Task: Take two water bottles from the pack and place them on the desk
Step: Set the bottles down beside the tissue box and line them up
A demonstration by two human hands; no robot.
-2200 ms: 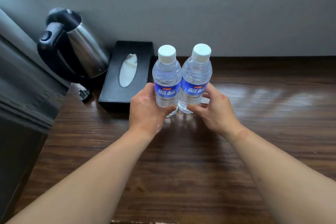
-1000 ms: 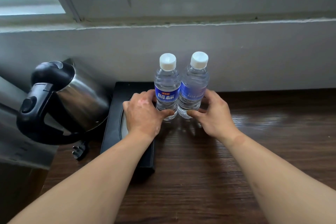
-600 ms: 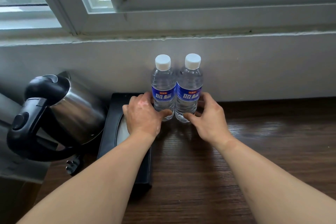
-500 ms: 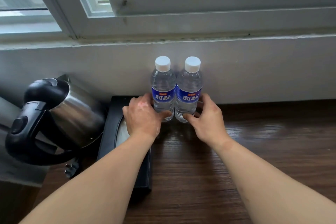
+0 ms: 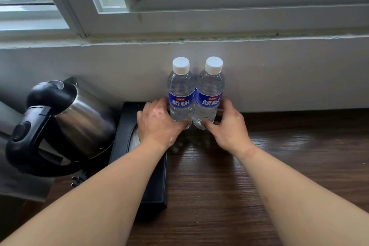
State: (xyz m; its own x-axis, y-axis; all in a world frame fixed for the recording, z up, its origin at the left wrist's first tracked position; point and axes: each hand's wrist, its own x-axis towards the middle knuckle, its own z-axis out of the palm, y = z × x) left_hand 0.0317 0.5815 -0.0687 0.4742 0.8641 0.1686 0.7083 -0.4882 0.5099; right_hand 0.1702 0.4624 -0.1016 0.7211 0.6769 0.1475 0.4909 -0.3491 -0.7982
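Two clear water bottles with white caps and blue labels stand upright side by side, touching, at the back of the dark wooden desk (image 5: 299,166) against the white wall. My left hand (image 5: 157,124) wraps the lower part of the left bottle (image 5: 181,90). My right hand (image 5: 229,126) wraps the lower part of the right bottle (image 5: 209,90). Both bottle bases are hidden behind my fingers. The pack is not in view.
A steel electric kettle (image 5: 65,126) with a black handle stands at the left. A black tissue box (image 5: 145,181) lies between the kettle and the bottles, partly under my left forearm. A white window frame (image 5: 199,12) runs above the wall.
Both hands have pushed the two bottles away from me, from mid-desk to the wall. My view has tilted up, so the window shows now.
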